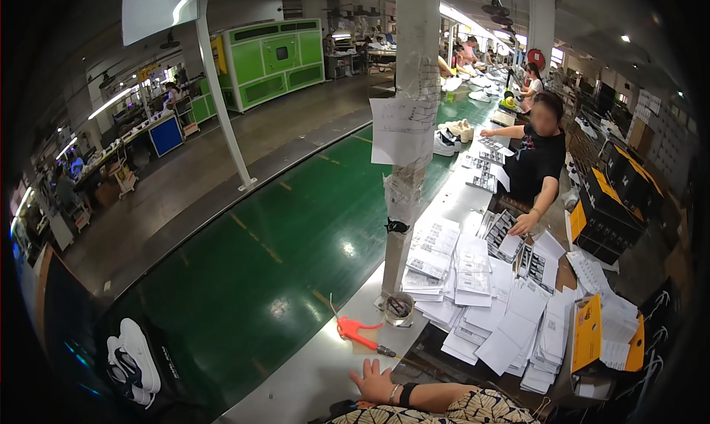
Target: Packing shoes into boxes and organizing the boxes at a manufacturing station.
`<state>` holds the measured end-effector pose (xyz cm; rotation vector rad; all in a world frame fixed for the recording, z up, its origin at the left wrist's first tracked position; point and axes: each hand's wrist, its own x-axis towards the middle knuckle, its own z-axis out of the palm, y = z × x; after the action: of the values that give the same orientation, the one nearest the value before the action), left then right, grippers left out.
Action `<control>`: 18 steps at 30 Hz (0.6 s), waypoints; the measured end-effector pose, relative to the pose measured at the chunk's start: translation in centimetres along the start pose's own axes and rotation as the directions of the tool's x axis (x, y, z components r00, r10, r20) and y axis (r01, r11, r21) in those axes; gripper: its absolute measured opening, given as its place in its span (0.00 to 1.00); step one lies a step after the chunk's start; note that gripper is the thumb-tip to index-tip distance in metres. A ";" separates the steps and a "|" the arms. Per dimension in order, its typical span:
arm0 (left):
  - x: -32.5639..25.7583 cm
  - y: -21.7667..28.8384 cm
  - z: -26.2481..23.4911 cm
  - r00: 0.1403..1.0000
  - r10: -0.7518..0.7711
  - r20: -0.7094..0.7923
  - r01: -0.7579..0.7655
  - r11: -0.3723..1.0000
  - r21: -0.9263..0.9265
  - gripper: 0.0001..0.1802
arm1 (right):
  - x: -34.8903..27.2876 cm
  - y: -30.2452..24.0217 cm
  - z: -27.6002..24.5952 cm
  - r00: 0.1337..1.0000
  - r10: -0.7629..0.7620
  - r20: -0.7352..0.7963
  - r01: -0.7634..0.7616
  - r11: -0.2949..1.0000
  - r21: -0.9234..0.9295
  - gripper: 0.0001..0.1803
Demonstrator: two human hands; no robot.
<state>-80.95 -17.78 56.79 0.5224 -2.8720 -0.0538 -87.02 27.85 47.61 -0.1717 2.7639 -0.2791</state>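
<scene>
Fingers [366, 367] of the right hand [377, 385] lie spread at the lower centre of the head view, pointing toward the left of the frame, palm down over the metal ledge [296, 383]; nothing shows in their grasp. Whether the palm presses on the ledge or floats just above it, I cannot tell. The left hand cannot be made out, so its state is unknown.

Straight above the right hand in the frame, near but apart from it, is the orange air gun [352, 328] on the same ledge. Its long axis slants from upper left to lower right: the thin nozzle is at the upper-left end, and the metal fitting [385, 351] at the lower right is the part closest to the fingers. Between hand and gun no object stands.

Just right of the gun, a clear round container [399, 310] sits by the foot of the pillar [418, 54], which cuts down through the frame's centre. Heaped white papers [510, 339] fill the lower right, with a yellow-orange box [588, 331] beyond. A co-worker's hand [525, 224] touches the heap's upper part. Green belt [244, 268] crosses the middle left; dark shoes with white soles [140, 357] show at lower left.
</scene>
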 end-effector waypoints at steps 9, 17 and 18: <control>-0.1 1.5 -1.1 1.000 -0.001 0.012 0.002 1.000 -0.030 0.33 | 0.7 0.4 0.3 1.000 -0.009 0.021 0.008 0.998 0.062 0.46; -0.1 1.9 -1.6 0.998 -0.032 0.057 0.034 0.999 -0.028 0.33 | 0.3 0.2 0.1 1.000 0.002 -0.012 -0.002 0.999 0.034 0.39; 0.0 2.1 -1.6 0.998 -0.025 0.057 0.027 0.999 -0.029 0.33 | 0.5 0.3 0.5 1.000 0.010 -0.021 -0.010 1.000 0.023 0.39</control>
<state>-81.28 -15.83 58.47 0.5617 -2.9150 -0.1176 -87.31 27.99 46.95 -0.1501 2.7802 -0.3114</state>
